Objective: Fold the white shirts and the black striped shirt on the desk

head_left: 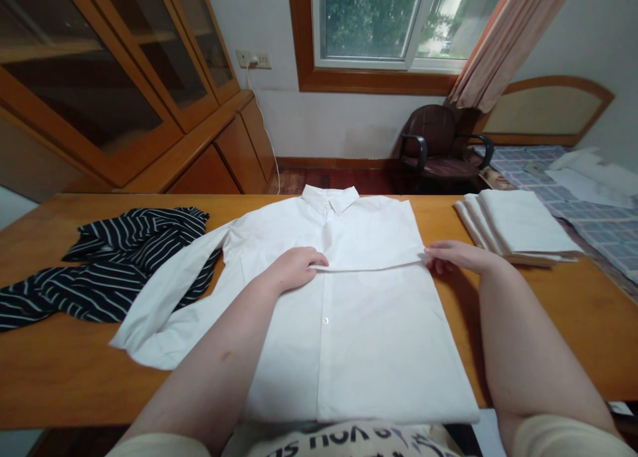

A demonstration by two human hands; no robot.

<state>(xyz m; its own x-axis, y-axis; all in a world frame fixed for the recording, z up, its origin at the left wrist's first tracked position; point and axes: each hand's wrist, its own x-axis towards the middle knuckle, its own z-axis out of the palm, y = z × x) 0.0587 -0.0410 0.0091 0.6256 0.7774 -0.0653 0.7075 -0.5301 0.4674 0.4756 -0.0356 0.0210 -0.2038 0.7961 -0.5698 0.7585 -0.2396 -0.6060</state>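
A white button-up shirt (379, 337) lies spread on the wooden table, front up, its collar (329, 198) at the far edge. One sleeve (164, 304) stretches out to the left. On the right side, a flap of white cloth, apparently the other sleeve, lies folded across the chest. My left hand (298, 268) is closed on the inner end of this flap, near the button placket. At the shirt's right edge, my right hand (446, 254) pinches the flap's outer end. The flap's lower edge runs fairly straight between both hands.
Black-and-white striped clothing (144, 258) lies crumpled at the left, partly under the white sleeve. A stack of folded white cloth (518, 224) sits at the right. Beyond the table (568, 324) are a chair (438, 138), a bed (593, 211) and a cabinet (219, 151).
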